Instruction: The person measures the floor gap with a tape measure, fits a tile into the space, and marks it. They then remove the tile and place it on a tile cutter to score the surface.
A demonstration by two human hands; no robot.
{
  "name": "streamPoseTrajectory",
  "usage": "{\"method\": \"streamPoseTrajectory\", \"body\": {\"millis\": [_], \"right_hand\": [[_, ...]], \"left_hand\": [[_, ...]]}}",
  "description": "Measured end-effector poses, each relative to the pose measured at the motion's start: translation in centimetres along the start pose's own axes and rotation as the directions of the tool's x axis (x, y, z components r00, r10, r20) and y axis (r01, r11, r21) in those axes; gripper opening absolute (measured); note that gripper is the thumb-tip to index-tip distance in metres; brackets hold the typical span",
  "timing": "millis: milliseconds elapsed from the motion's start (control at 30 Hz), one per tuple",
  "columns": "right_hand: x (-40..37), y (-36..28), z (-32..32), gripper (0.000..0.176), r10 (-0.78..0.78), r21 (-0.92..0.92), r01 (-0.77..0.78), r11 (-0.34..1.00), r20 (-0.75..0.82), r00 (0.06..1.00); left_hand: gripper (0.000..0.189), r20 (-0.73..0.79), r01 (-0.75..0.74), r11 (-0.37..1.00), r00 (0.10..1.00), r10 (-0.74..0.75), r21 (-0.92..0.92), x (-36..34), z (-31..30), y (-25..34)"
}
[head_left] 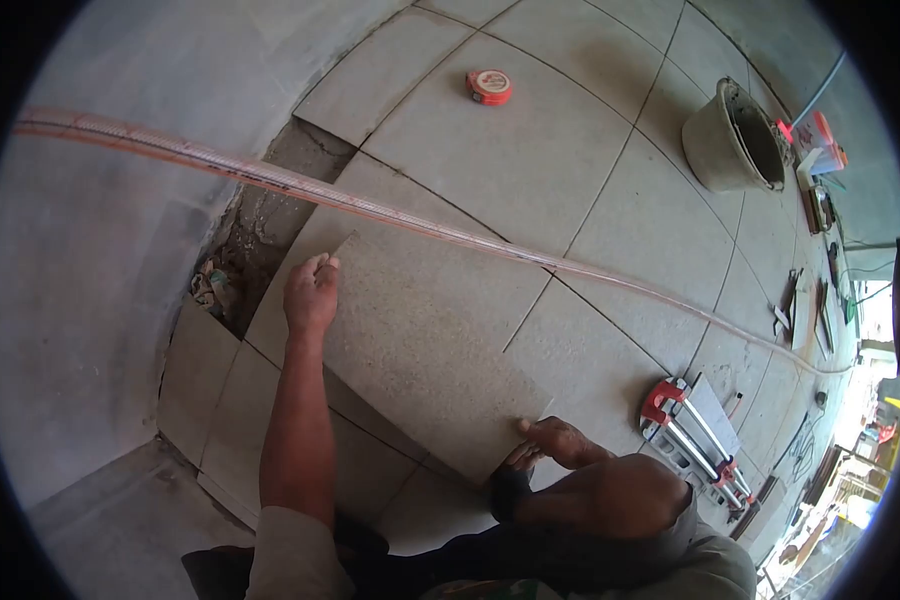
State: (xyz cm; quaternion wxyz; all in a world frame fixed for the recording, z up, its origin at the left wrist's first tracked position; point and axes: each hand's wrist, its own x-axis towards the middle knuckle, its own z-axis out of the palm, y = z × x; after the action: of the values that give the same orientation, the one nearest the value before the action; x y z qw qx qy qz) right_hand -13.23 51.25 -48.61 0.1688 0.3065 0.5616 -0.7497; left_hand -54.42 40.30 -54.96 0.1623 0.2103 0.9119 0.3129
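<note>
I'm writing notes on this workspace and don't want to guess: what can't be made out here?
All in the head view:
- Floor-facing side of the tile: turned away.
- Some fingers of the right hand: hidden by the hand and tile.
- Bottom of the bucket: hidden by its wall and shadow.
- Small print on the tape measure: too small.
- Items outside at far right: glare, blur, lens edge.

Grey, unpainted-looking wall [100, 260] at left, another [875, 190] at right. Floor [560, 90] of large pale tiles, dark joint lines; bare rough gap [270, 225] along left wall, rubble in its lower end. Bright daylight from opening [875, 450] lower right, clutter there, details unclear.
</note>
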Motion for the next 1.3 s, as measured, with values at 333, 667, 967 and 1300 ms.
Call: {"method": "streamPoseTrajectory", "body": {"millis": [333,667,967,1300], "right_hand": [[-8.1,-15.4,1.6,0.022,0.044,-0.790,0.029,0.613,0.070,0.997],[-7.7,-16.5,0.4,0.024,-0.232,-0.817,0.234,0.527,0.127,0.964],[6.5,-13.2,-11.5,0.052,0.151,-0.549,-0.152,0.822,-0.048,0.987],[33.8,-27.2,-21.2,0.072,-0.746,-0.909,-0.314,0.275,-0.408,0.526]], "left_hand": [[0.032,0.190,-0.248,0.968,0.953,0.236,0.041,0.7,7.4,6.7],[0.026,0.266,-0.283,0.937,0.937,0.226,0.203,1.1,7.7,8.8],[0.023,0.234,-0.286,0.952,0.938,0.254,0.113,-0.3,8.3,7.3],[0.029,0.059,0.301,0.940,0.954,-0.296,-0.160,-11.8,1.5,1.9]]}}
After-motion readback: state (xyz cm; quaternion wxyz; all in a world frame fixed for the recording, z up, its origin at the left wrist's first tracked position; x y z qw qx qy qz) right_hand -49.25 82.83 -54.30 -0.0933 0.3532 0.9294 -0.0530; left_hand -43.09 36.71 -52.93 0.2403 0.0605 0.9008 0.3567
